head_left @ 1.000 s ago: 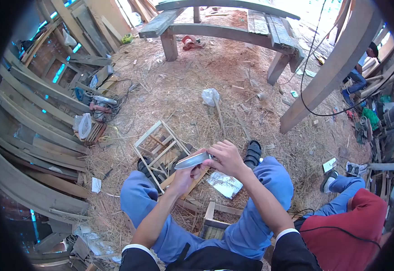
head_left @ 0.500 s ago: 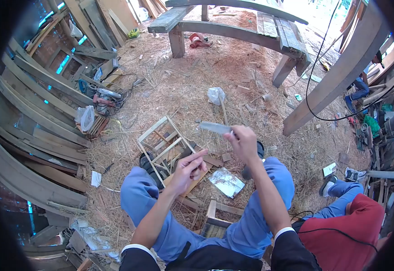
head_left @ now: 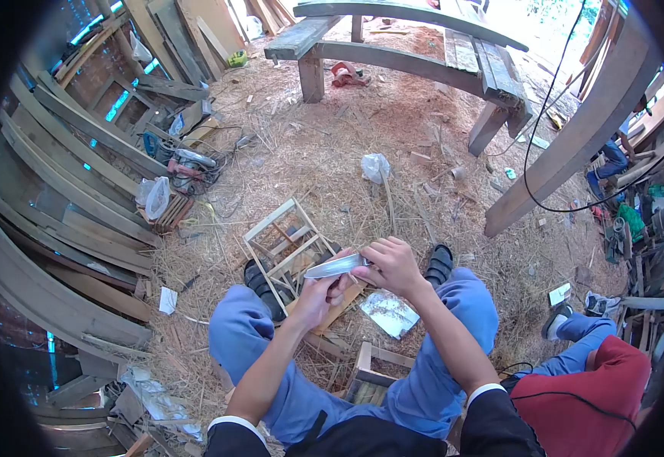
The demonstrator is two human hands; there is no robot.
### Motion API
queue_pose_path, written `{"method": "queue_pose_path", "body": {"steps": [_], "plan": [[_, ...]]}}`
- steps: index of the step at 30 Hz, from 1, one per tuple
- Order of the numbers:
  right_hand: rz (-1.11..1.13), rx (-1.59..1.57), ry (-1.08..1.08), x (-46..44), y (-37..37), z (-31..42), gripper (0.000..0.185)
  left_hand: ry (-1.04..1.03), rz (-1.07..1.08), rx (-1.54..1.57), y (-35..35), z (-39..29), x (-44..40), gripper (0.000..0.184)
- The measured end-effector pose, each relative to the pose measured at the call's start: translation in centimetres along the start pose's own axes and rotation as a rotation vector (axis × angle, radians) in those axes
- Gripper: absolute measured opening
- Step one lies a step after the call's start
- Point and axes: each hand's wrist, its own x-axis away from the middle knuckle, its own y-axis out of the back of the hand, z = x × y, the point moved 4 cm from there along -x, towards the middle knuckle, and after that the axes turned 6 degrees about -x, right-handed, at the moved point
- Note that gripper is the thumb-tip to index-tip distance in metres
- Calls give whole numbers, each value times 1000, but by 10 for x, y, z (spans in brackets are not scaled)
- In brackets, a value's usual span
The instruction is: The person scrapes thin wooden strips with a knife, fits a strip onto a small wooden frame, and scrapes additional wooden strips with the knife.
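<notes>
In front of my knees, my right hand (head_left: 394,266) grips one end of a flat, pale, shiny strip (head_left: 334,266); its exact kind is not clear. My left hand (head_left: 318,295) is closed just under the strip, with a thin pale bit showing near its fingertips. Whatever those fingers hold is mostly hidden. Beyond and to the left of the hands, a small wooden frame (head_left: 276,222) with crossbars lies on the shavings. A white sheet (head_left: 390,314) with debris on it is on the ground below my right hand.
A small wooden stool-like piece (head_left: 384,356) stands between my legs. Right of me sits a person in a red top (head_left: 579,388). Power tools (head_left: 191,169) and stacked boards (head_left: 92,251) line the left. A leaning post (head_left: 568,152) and a workbench (head_left: 393,55) stand ahead.
My right hand has brought the strip down and left, over my left hand. My left hand has moved slightly down, its extended finger now curled in. The view has shifted slightly.
</notes>
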Motion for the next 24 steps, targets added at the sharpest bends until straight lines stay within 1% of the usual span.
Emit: {"method": "queue_pose_path", "body": {"steps": [4,7,10,13,14,17,18,19,21,24], "plan": [[-41,-10,7,1,3,-6,40,-6,19,-16,-1,-1,0,48],[-24,13,-11,5,8,-9,40,7,29,-22,-5,-1,0,47],[-251,32,-159,10,22,-32,39,9,31,-141,-11,0,5,43],[-212,107,-418,19,43,-56,35,-17,74,-134,-16,7,9,39],[-232,62,-444,21,44,-58,33,-34,53,-146,-13,9,7,38],[-175,-18,-391,23,39,-36,33,-89,-22,-146,-9,12,-6,34],[-192,-52,-306,25,32,-30,34,-98,-59,-125,-11,10,-8,31],[-151,-79,-270,22,27,-22,34,-108,-95,-105,-12,9,-10,29],[-70,-134,-201,18,19,-8,34,-67,-66,-121,-9,15,-14,26],[-25,-199,-159,13,0,-11,37,-43,-71,-98,-6,25,-18,23]]}}
